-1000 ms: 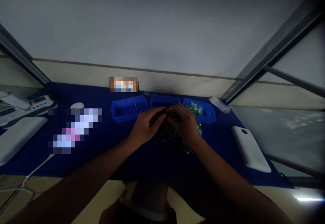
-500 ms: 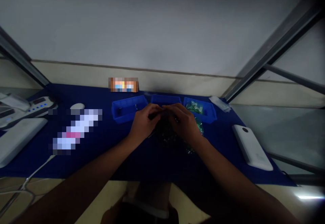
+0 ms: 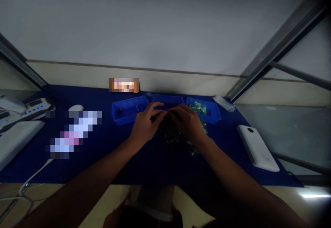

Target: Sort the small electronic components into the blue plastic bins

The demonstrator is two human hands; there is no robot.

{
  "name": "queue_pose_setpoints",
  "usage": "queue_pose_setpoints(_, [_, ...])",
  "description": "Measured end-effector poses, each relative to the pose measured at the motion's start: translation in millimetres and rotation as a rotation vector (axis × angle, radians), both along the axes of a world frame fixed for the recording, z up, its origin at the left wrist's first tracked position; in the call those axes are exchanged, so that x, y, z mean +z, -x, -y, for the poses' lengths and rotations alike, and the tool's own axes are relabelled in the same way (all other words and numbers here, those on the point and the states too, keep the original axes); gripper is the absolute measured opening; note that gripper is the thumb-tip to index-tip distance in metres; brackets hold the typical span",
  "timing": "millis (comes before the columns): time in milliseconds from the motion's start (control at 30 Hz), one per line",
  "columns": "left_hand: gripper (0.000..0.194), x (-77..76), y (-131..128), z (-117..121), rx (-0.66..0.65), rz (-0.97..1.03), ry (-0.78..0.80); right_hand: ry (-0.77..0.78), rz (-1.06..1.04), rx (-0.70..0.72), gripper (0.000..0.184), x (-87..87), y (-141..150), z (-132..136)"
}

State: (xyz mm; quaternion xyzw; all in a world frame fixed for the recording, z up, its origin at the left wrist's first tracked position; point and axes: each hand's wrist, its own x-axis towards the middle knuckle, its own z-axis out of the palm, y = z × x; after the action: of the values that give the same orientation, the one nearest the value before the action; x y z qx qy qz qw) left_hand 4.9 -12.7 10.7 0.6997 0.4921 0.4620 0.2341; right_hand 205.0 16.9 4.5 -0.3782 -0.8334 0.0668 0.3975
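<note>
Over the middle of the dark blue table my left hand point(image 3: 144, 122) and my right hand point(image 3: 190, 121) meet at their fingertips. The left index finger is lifted, while its thumb reaches to the right fingertips. My right fingers are curled and pressed together; whatever lies between the fingertips is too small and dark to make out. Below and between the hands lies a dark, glinting pile point(image 3: 169, 135) of small pieces. Shiny green packets point(image 3: 195, 148) lie beside it, partly hidden under my right hand.
Three blue bins stand behind the hands: a left bin point(image 3: 121, 112), a middle bin point(image 3: 168, 99) and a right bin point(image 3: 214, 112) with green packets. A white power bank point(image 3: 258, 148) is at right. At left are a pixelated phone point(image 3: 76, 135), its cable point(image 3: 38, 174) and a white mouse point(image 3: 76, 107).
My left index finger has lifted away from the right fingers, and the left thumb has moved up to the right fingertips. The view has shifted slightly.
</note>
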Motion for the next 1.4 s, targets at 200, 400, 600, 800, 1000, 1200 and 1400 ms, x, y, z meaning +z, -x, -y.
queue_pose_setpoints(200, [0.022, -4.5, -3, 2, -0.039, -0.008, -0.037, 0.004, -0.095, -0.117, 0.009, 8.5, -4, -1])
queue_pose_setpoints(400, [0.012, -7.8, -7, 3, -0.132, -0.135, -0.070, -0.013, -0.081, -0.288, 0.022, 9.6, -9, -8])
queue_pose_setpoints(600, [0.014, -6.9, -4, 2, -0.085, -0.091, -0.066, 0.023, 0.080, -0.085, 0.016, 10.4, -10, -1])
queue_pose_setpoints(800, [0.021, -3.8, -1, 2, 0.010, 0.062, -0.095, 0.052, 0.353, 0.172, 0.027, 8.1, -4, 8])
queue_pose_setpoints(1000, [0.023, -3.5, -2, 2, -0.004, 0.053, -0.095, 0.093, 0.429, 0.152, 0.020, 3.0, 0, 7])
queue_pose_setpoints(1200, [0.023, -3.6, -3, 3, -0.023, 0.027, -0.094, 0.109, 0.415, 0.152, 0.013, 1.8, 2, 6])
queue_pose_setpoints(1400, [0.025, -3.1, -4, 2, -0.027, 0.031, -0.073, 0.201, 0.255, 0.173, 0.018, 2.8, 6, 7])
